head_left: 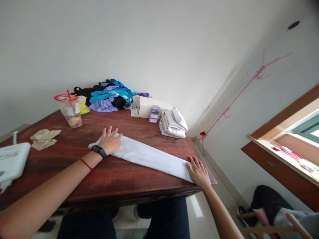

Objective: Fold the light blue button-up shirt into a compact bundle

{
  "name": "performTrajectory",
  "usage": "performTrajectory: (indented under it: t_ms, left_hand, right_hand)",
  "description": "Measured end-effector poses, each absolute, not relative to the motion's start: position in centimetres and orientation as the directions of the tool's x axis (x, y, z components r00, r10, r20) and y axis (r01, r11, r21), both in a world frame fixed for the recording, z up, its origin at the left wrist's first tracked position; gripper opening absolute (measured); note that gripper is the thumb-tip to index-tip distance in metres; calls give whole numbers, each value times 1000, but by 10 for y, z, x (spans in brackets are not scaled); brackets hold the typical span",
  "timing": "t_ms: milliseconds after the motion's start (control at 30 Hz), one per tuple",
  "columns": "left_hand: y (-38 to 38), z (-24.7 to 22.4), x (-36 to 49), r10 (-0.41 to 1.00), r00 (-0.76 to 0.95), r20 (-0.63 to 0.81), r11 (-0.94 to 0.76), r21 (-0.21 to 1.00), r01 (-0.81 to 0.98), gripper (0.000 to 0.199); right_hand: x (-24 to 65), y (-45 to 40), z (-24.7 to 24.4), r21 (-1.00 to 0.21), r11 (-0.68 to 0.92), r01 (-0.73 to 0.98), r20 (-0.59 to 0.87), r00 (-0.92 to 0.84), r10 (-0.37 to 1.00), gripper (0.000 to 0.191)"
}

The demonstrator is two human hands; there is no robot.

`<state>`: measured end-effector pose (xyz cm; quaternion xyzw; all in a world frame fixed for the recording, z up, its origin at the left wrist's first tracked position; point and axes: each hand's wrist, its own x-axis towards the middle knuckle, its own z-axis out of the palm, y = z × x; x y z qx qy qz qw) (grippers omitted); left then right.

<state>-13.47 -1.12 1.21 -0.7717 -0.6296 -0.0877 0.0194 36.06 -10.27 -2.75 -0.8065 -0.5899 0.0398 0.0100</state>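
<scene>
A long, narrow strip of folded white cloth (149,158) lies slantwise across the dark red wooden table (104,179). On its left end rests my left hand (110,142), palm down with the fingers spread; a black band is on that wrist. My right hand (199,172) lies flat on the cloth's right end, near the table's right corner, its fingers apart. Neither hand grips the cloth.
A plastic cup with a straw (71,111), a crumpled napkin (45,138) and a white device (13,162) stand left. Behind are heaped clothes (112,96), a white box (146,108) and folded cloths (173,122). A pink coat rack (239,93) leans right.
</scene>
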Motion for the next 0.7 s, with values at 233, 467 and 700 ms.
performTrajectory:
  t_ms: [233,467,700]
  left_hand:
    - [-55,-7,-41,804,531,269,-582,168,796,61]
    - [-37,-12,-50,753,601,267,-653,193,732,58]
    - [16,-8,-76,654,726,210,-756,164,634,59]
  right_hand:
    - [357,-104,-27,-65,-316,946,-39,314,948,68]
    - [370,-107,-31,-206,-228,952,69,246,967,70]
    - [395,-113,2,-363,34,931,94,0,996,49]
